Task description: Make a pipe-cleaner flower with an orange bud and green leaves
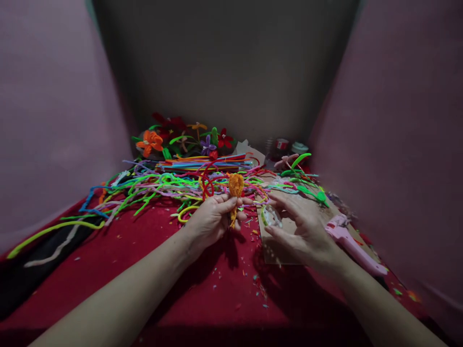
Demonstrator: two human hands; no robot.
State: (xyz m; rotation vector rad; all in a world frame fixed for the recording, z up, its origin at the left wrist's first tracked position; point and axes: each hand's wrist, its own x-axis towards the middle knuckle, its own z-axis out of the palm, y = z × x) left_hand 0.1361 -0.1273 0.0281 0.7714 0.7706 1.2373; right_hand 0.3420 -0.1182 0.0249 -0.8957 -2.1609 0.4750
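Observation:
My left hand (213, 214) pinches an orange pipe-cleaner flower bud (236, 185) upright by its base, its twisted stem ends hanging between the fingers. To its right, my right hand (304, 231) grips a small round case (271, 217) between thumb and fingers. The case has a yellow-green rim and whitish bits inside; I cannot make out what they are. Both hands are above the red cloth (173, 289), with a gap between the bud and the case. Loose pipe cleaners (166, 183) in many colours lie heaped behind the hands.
Finished pipe-cleaner flowers (150, 143) stand at the back left. A brown board (280, 253) lies under my right hand, with a pink glue gun (356, 246) to its right. Green leaf pieces (314, 193) rest at the back right. Clippings dot the cloth; pale walls rise on both sides.

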